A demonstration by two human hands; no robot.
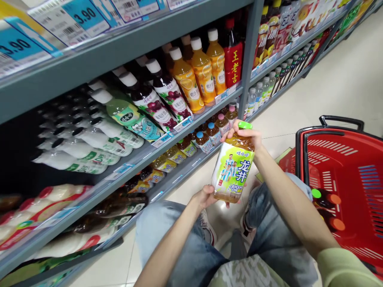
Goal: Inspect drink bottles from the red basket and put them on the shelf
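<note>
A large tea bottle (230, 171) with a green cap and a green-and-white label is held between my two hands, tilted, its label facing up toward me. My left hand (206, 197) grips it at the base, with fingers passing underneath. Around its neck, just below the cap, my right hand (242, 133) is closed. Behind the bottle, on the bottom shelf, stand several small bottles with blue and pink caps, such as this blue-capped bottle (213, 133).
Right of my knees, a red shopping basket (344, 159) with a black handle holds several bottles (327, 209). Left, a grey shelf unit (143, 167) carries orange juice bottles (187, 79), grape juice bottles (172, 95) and white bottles (89, 145). Pale floor tiles (278, 107) run along it.
</note>
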